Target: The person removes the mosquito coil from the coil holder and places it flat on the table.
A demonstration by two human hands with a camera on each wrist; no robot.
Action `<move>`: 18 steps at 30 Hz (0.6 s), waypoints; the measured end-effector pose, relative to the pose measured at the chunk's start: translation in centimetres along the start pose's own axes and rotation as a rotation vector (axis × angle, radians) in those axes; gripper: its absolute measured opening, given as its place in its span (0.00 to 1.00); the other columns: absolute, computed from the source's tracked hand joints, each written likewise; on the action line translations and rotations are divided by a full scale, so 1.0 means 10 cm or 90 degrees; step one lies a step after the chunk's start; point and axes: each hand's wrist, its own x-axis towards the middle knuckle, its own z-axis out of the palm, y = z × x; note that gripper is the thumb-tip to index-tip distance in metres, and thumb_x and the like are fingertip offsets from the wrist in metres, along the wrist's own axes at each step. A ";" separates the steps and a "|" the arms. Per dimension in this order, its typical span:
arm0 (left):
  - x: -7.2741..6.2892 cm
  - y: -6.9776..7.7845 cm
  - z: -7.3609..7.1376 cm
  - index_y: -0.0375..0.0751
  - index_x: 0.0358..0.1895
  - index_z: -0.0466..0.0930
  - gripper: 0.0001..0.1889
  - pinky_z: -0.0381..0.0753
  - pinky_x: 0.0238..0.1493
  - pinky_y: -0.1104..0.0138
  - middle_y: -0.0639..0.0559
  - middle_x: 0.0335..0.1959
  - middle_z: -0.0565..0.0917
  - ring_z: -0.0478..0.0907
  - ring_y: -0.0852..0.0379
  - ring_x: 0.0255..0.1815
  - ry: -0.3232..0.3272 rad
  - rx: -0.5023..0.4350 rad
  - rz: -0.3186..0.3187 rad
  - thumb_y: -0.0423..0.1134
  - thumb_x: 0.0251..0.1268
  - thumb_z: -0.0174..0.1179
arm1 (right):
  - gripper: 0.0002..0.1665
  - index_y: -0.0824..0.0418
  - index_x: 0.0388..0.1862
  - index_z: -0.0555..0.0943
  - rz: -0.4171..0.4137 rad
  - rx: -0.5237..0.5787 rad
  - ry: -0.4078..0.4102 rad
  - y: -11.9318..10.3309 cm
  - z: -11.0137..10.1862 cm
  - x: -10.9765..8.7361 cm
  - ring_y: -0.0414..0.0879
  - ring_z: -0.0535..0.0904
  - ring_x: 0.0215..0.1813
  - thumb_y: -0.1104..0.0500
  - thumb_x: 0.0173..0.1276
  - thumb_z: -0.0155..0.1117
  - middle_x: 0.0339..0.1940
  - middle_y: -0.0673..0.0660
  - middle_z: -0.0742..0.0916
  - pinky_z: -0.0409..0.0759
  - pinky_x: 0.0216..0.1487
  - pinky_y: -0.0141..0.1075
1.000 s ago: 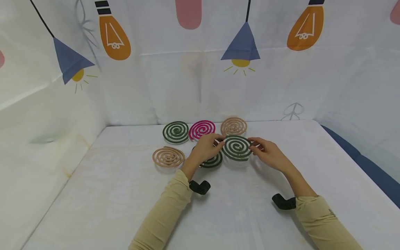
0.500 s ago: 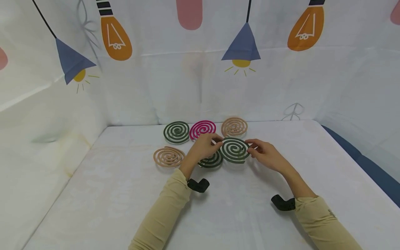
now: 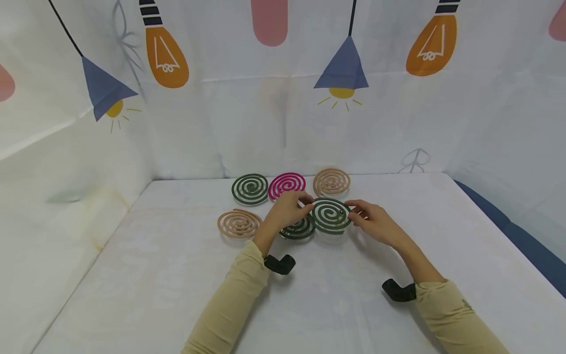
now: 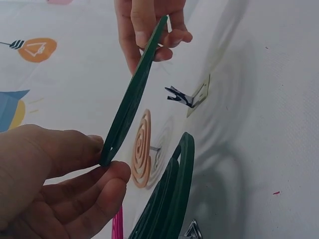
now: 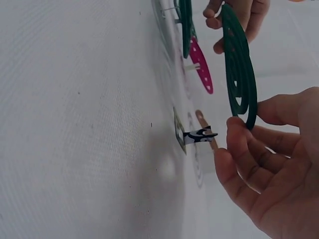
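Here I am with both hands on the held green coil, which is up off the desk, stretched flat between my left hand and my right hand. On the left, the thumb and forefinger pinch the rim; the left-wrist view has the coil's near end squeezed right between those fingertips, almost no gap beyond the coil's own thickness. Over on the right, same story: thumb on one face, fingers on the other, and the opposite edge nipped between them. The rest of the spiral spans the space from one hand to the other, seen nearly edge-on from both wrists.

Look underneath! A small metal stand rises from the desk, its prongs pointing up towards the coil, clear daylight between the two. From the right wrist it shows just beside my right fingers in the picture; whether they touch it I can't tell.

Tucked partly behind my left wrist sits the front green coil, near the held one. Left of that lies the front tan coil. Along the back, left to right: the back green coil, the pink coil just beside it, then the back tan coil, behind the one I'm holding.
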 end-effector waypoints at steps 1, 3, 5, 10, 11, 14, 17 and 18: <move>0.00 0.00 0.00 0.42 0.47 0.83 0.11 0.78 0.34 0.72 0.50 0.41 0.86 0.82 0.59 0.34 0.002 -0.004 0.000 0.40 0.65 0.58 | 0.23 0.65 0.63 0.71 -0.003 0.002 -0.001 0.00 0.00 0.00 0.44 0.80 0.37 0.57 0.72 0.54 0.40 0.59 0.85 0.76 0.34 0.33; -0.01 0.01 -0.01 0.42 0.47 0.83 0.11 0.78 0.34 0.72 0.50 0.41 0.86 0.82 0.58 0.34 0.002 -0.014 -0.001 0.40 0.65 0.58 | 0.23 0.64 0.63 0.71 -0.004 0.004 -0.002 0.02 0.00 0.00 0.46 0.81 0.37 0.57 0.72 0.54 0.39 0.60 0.85 0.76 0.34 0.33; -0.02 0.02 -0.02 0.42 0.47 0.83 0.12 0.78 0.34 0.72 0.49 0.42 0.86 0.82 0.57 0.35 0.003 -0.027 0.000 0.40 0.65 0.57 | 0.23 0.64 0.62 0.71 -0.003 0.004 0.001 0.02 0.00 -0.01 0.47 0.81 0.37 0.57 0.72 0.54 0.39 0.59 0.85 0.76 0.34 0.33; -0.05 0.02 -0.03 0.42 0.49 0.83 0.12 0.78 0.32 0.73 0.48 0.43 0.86 0.83 0.58 0.34 0.005 -0.049 -0.005 0.39 0.65 0.56 | 0.23 0.65 0.62 0.71 -0.001 0.014 -0.004 0.00 0.01 -0.03 0.50 0.81 0.38 0.57 0.72 0.54 0.39 0.59 0.85 0.77 0.34 0.32; -0.06 0.01 -0.03 0.42 0.48 0.83 0.12 0.78 0.31 0.73 0.48 0.43 0.86 0.83 0.58 0.33 0.006 -0.055 -0.007 0.38 0.65 0.56 | 0.23 0.65 0.63 0.71 -0.004 0.015 -0.007 -0.01 0.01 -0.03 0.51 0.81 0.38 0.57 0.72 0.54 0.39 0.60 0.85 0.77 0.34 0.32; -0.08 -0.01 -0.04 0.41 0.48 0.83 0.12 0.78 0.30 0.74 0.47 0.43 0.86 0.84 0.59 0.31 0.013 -0.068 -0.011 0.38 0.65 0.56 | 0.23 0.66 0.63 0.71 -0.009 0.018 -0.008 -0.05 0.01 -0.03 0.52 0.81 0.39 0.57 0.72 0.54 0.40 0.60 0.85 0.77 0.34 0.32; -0.10 -0.02 -0.05 0.39 0.47 0.84 0.12 0.78 0.30 0.73 0.46 0.43 0.86 0.84 0.60 0.30 0.019 -0.093 -0.013 0.37 0.66 0.56 | 0.23 0.66 0.63 0.71 -0.016 0.019 -0.008 -0.07 0.02 -0.02 0.51 0.81 0.39 0.57 0.72 0.54 0.41 0.60 0.85 0.77 0.34 0.32; -0.11 -0.03 -0.05 0.39 0.47 0.84 0.11 0.78 0.30 0.73 0.46 0.42 0.86 0.84 0.61 0.29 0.020 -0.099 -0.017 0.37 0.66 0.56 | 0.23 0.66 0.63 0.71 -0.017 0.020 -0.008 -0.07 0.02 -0.02 0.50 0.81 0.39 0.57 0.72 0.54 0.41 0.60 0.85 0.77 0.34 0.32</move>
